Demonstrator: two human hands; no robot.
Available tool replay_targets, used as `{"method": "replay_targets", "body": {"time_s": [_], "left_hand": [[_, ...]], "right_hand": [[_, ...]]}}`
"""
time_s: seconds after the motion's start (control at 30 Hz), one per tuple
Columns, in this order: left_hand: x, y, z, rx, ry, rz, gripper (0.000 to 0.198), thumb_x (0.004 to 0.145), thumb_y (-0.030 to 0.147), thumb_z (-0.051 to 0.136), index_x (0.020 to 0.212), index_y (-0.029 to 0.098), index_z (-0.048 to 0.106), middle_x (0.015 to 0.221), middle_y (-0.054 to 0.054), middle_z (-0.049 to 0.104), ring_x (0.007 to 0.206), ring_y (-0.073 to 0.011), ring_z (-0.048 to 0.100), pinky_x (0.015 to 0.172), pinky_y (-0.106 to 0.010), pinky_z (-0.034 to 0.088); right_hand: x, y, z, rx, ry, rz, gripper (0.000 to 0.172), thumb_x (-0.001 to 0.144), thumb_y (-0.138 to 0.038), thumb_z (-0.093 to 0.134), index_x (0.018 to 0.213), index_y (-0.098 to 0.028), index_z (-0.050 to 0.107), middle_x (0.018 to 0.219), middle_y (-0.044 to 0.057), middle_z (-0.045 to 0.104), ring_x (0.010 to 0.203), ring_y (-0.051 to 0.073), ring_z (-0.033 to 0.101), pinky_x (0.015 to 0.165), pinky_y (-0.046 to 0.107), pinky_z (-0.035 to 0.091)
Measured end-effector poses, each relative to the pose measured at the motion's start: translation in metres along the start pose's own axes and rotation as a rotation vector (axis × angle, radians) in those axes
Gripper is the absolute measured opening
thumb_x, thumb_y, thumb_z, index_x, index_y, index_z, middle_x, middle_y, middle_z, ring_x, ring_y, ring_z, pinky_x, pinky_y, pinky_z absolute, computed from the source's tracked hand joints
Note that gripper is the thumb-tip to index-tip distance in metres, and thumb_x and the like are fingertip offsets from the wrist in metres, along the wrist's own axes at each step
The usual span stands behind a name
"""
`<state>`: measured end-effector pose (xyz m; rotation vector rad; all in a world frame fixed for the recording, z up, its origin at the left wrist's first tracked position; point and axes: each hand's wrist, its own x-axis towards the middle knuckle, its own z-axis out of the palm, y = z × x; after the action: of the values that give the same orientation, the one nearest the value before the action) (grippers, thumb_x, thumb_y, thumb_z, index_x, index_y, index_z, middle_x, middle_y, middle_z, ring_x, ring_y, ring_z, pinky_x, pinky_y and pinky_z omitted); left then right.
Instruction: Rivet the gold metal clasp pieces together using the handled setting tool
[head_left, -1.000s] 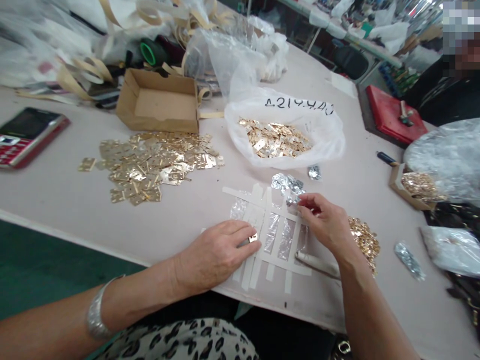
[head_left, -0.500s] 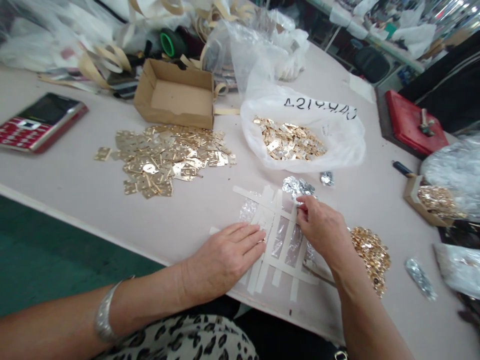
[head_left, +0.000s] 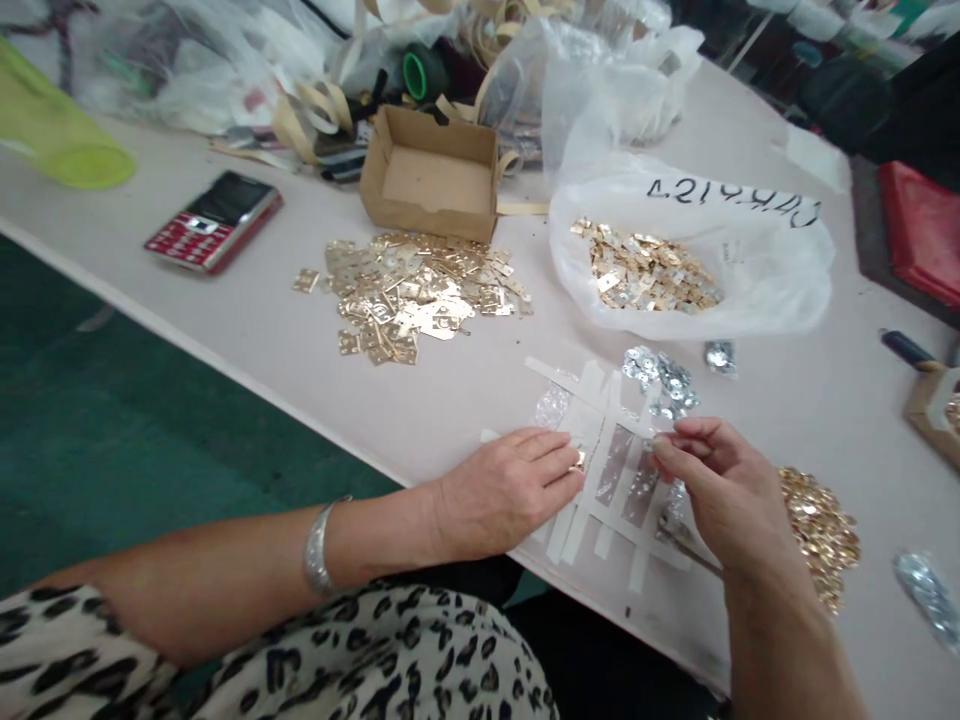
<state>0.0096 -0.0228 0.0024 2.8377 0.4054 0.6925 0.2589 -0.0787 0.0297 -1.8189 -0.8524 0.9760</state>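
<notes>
From the head camera, a person's left hand (head_left: 506, 490) lies flat and spread on a lattice of beige paper tape strips (head_left: 607, 470) laid over clear plastic film, with a small gold metal piece (head_left: 579, 459) at its fingertips. The right hand (head_left: 724, 490) hovers at the lattice's right side, thumb and fingers pinched together; whatever they grip is too small to tell. A cluster of small silver metal pieces (head_left: 660, 380) lies just beyond the lattice on the pale worktop (head_left: 247, 320). Farther off sit a loose heap of flat gold hinge plates (head_left: 416, 295), a white plastic bag of gold plates (head_left: 697, 290) with handwritten figures, an open brown cardboard tray (head_left: 431, 175) and a red mobile phone (head_left: 214, 220). A mound of gold pieces (head_left: 817, 535) lies right of the right hand.
</notes>
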Motion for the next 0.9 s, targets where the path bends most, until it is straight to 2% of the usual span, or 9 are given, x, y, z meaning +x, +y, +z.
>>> {"method": "replay_targets", "body": {"time_s": [0.1, 0.3, 0.47, 0.9], "left_hand": [[-0.002, -0.001, -0.001, 0.019, -0.001, 0.005, 0.022, 0.099, 0.019, 0.049, 0.112, 0.013, 0.065, 0.120, -0.009, 0.066, 0.118, -0.0240, 0.059, 0.102, -0.038, 0.051], [-0.002, 0.001, 0.000, 0.021, 0.006, -0.005, 0.023, 0.100, 0.019, 0.047, 0.114, 0.012, 0.064, 0.120, -0.011, 0.067, 0.119, -0.0230, 0.059, 0.104, -0.038, 0.050], [-0.002, 0.000, 0.001, 0.006, -0.006, -0.016, 0.022, 0.100, 0.019, 0.048, 0.111, 0.012, 0.065, 0.115, -0.011, 0.067, 0.118, -0.0227, 0.060, 0.104, -0.037, 0.050], [-0.003, 0.000, 0.000, 0.015, -0.005, -0.011, 0.019, 0.099, 0.020, 0.050, 0.107, 0.012, 0.065, 0.117, -0.011, 0.067, 0.119, -0.0243, 0.059, 0.104, -0.039, 0.050]], "right_hand": [[-0.017, 0.001, 0.019, -0.030, -0.071, -0.016, 0.039, 0.069, -0.040, 0.082, 0.093, -0.022, 0.056, 0.078, -0.001, 0.067, 0.064, 0.011, 0.062, 0.058, 0.023, 0.048], [-0.034, -0.001, 0.046, -0.263, -0.174, -0.181, 0.024, 0.081, -0.037, 0.070, 0.092, -0.022, 0.055, 0.079, -0.001, 0.067, 0.069, 0.011, 0.061, 0.063, 0.024, 0.048], [-0.038, -0.009, 0.052, -0.411, -0.156, -0.250, 0.015, 0.082, -0.032, 0.065, 0.088, -0.021, 0.056, 0.076, -0.002, 0.066, 0.066, 0.011, 0.060, 0.063, 0.024, 0.047], [-0.039, -0.018, 0.060, -0.741, -0.110, -0.222, 0.013, 0.079, -0.028, 0.055, 0.090, -0.023, 0.061, 0.074, -0.002, 0.069, 0.065, 0.015, 0.065, 0.063, 0.029, 0.046]]}}
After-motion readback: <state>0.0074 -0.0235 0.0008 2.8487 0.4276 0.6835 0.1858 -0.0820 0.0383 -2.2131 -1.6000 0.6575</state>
